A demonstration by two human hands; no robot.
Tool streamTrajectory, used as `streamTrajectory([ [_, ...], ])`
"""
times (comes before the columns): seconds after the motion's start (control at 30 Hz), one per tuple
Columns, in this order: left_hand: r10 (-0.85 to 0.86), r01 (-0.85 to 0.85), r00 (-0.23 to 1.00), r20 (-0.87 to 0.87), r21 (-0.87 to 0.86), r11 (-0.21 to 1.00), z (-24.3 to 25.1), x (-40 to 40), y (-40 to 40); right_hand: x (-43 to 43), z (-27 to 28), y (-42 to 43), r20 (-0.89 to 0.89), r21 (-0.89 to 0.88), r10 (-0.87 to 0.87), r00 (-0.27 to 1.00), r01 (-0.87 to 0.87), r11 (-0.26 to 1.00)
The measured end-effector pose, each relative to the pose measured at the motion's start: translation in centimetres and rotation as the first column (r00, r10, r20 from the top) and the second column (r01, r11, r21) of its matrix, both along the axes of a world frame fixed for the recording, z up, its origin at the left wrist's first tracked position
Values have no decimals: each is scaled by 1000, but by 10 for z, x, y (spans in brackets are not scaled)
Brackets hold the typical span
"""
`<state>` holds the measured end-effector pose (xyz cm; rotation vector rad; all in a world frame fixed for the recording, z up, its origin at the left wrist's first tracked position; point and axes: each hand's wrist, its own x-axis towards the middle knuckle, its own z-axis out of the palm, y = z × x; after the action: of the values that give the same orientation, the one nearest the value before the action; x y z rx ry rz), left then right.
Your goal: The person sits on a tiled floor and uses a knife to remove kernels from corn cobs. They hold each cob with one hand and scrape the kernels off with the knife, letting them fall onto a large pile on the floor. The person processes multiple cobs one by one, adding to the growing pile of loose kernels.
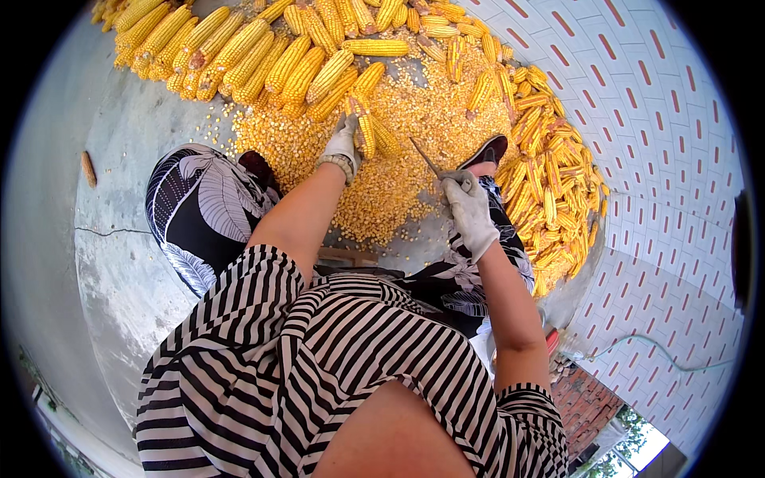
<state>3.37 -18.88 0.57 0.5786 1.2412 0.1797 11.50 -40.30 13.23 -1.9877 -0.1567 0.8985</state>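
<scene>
My left hand (343, 146), in a pale work glove, is closed round an ear of corn (365, 128) above the heap of loose kernels. Part of that ear has kernels stripped off. Another yellow ear (383, 136) lies just right of it, partly covered. My gloved right hand (467, 203) grips a thin metal rod-like tool (424, 156), whose tip points up and left towards the corn. A gap separates the tool from the held ear. Beneath both hands spreads the pile of loose corn kernels (382, 203).
Whole ears (239, 54) are stacked along the far left. A large heap of partly stripped ears (553, 179) lies at right beside the tiled wall (645, 155). One cob (88, 169) rests on the concrete floor (119, 125). My shoe (487, 150) stands by the kernels.
</scene>
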Motion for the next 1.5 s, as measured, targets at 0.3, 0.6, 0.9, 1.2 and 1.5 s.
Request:
streamTrajectory([
  [0.3,329,-255,928,175,-345,903,-4,69,-18,3,-59,-99,53,-98,-189,981,193,976],
  [0.6,-594,407,577,561,433,805,117,194,-175,15,-20,-99,65,-31,-88,994,91,995],
  [0.9,-869,634,371,326,595,494,84,165,-161,12,-9,-98,157,-154,-56,986,80,985],
  [1.2,-58,701,683,-728,631,333,-41,11,26,3,-24,-91,202,-153,156,967,-126,980],
  [1.5,-69,817,391,-918,381,-433,-30,50,104,8,-45,-84,110,-159,98,989,-80,984],
])
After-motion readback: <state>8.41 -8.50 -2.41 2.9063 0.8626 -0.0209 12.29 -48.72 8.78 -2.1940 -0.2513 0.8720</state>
